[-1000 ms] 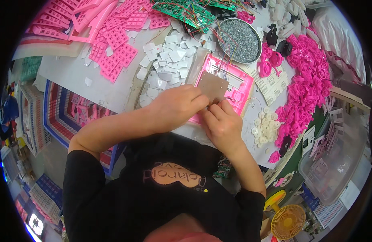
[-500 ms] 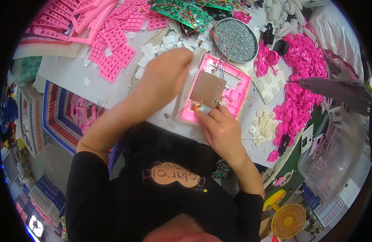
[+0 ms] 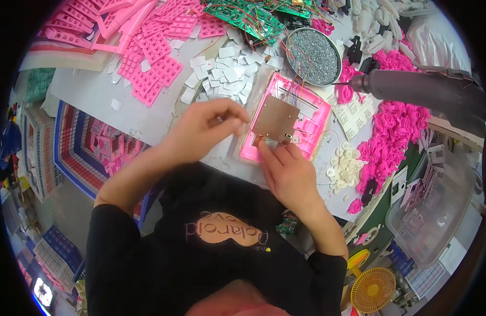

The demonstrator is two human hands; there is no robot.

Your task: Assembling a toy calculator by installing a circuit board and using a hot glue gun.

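A pink plastic housing (image 3: 318,126) lies on the table in front of me, with a square brown circuit board (image 3: 274,118) and thin wires inside it. My right hand (image 3: 291,169) is at the near edge of the board, its fingers bent and gripping there; the fingertips are partly hidden. Just left of the housing hovers my left hand (image 3: 209,129). Its fingers curve loosely, with a gap between thumb and forefinger and nothing visible in them. A dark electric screwdriver (image 3: 411,85) points its bit toward the housing from the right, touched by neither hand.
A round tray of small screws (image 3: 335,55) stands beyond the housing. White square pieces (image 3: 227,73), pink keypads (image 3: 161,76) and green circuit boards (image 3: 243,21) cover the far side. On the right lie magenta parts (image 3: 393,137) and white round pieces (image 3: 343,166).
My left hand has come down from over the white pieces to the housing's left side, and its fingers have parted. The screwdriver appears farther left. My right hand stays at the board.
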